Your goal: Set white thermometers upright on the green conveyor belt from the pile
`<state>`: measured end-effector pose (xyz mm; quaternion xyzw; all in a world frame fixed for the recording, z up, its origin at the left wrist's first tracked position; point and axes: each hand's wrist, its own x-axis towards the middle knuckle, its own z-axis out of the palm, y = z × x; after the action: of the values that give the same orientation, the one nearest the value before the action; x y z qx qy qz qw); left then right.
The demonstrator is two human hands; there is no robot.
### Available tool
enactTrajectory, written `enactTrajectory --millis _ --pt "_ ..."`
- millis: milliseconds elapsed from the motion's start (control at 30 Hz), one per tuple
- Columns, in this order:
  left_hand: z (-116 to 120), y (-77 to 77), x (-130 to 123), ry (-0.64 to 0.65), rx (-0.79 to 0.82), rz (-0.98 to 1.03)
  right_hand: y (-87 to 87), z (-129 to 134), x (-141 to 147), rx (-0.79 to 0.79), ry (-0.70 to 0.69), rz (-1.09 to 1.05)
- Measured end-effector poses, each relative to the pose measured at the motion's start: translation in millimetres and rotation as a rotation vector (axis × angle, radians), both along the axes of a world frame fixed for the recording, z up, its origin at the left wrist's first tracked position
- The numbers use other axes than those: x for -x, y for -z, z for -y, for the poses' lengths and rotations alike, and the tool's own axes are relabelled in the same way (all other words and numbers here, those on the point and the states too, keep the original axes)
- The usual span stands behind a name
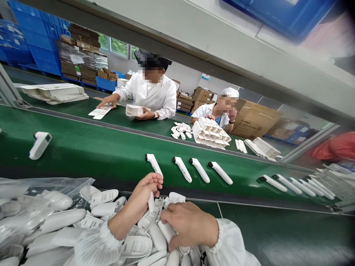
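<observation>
My left hand [146, 190] is raised at the near edge of the green belt [111, 147], its fingers curled, with a white piece [151, 203] under the palm. Just beyond its fingertips lies a white handheld device [153, 165] with a black end. To the right, my right hand [188, 225] reaches down into a pile of white plastic parts [135, 246], its fingers bent around a white part [167, 229]. Three similar devices [182, 169] lie on the belt right of my left hand.
More devices [294, 184] lie farther right, and one [40, 145] sits at left. Plastic bags [16, 199] cover parts at lower left. Two people in white coats [155, 92] work across the belt near white cartons [210, 132]. A grey beam [194, 37] crosses overhead.
</observation>
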<state>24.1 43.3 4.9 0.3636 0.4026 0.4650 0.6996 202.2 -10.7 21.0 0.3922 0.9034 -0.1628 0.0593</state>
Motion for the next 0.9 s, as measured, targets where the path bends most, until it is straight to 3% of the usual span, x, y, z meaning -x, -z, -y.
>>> enactTrajectory --millis 133,300,400,467,600,700,833,900 --pt "3 -3.5 -1 -0.007 -0.019 0.114 0.0 -8 7 0.044 0.074 -0.198" --pt "9 -8.7 -2 -0.029 -0.202 0.274 2.8 -19 18 0.208 0.506 -0.893" --pt "10 -6.8 1 -0.005 -0.350 0.124 13.7 -25 27 0.540 0.574 -1.194" --pt "9 -4.4 3 -0.005 -0.468 -0.070 15.8 -29 26 0.665 0.624 -1.338" --pt "9 1.6 -2 0.132 -0.475 -0.338 4.5 -34 15 0.473 0.787 -1.613" --pt "14 3.0 -11 0.235 -0.446 -0.378 -4.4 -29 20 0.402 0.742 -1.699" --pt "17 -13.0 -5 0.353 -0.434 -0.556 -8.0 -30 19 0.556 0.643 -1.666" --pt "14 -25.9 10 0.489 -0.486 -0.799 -4.7 -38 -6 0.444 0.699 -1.554"
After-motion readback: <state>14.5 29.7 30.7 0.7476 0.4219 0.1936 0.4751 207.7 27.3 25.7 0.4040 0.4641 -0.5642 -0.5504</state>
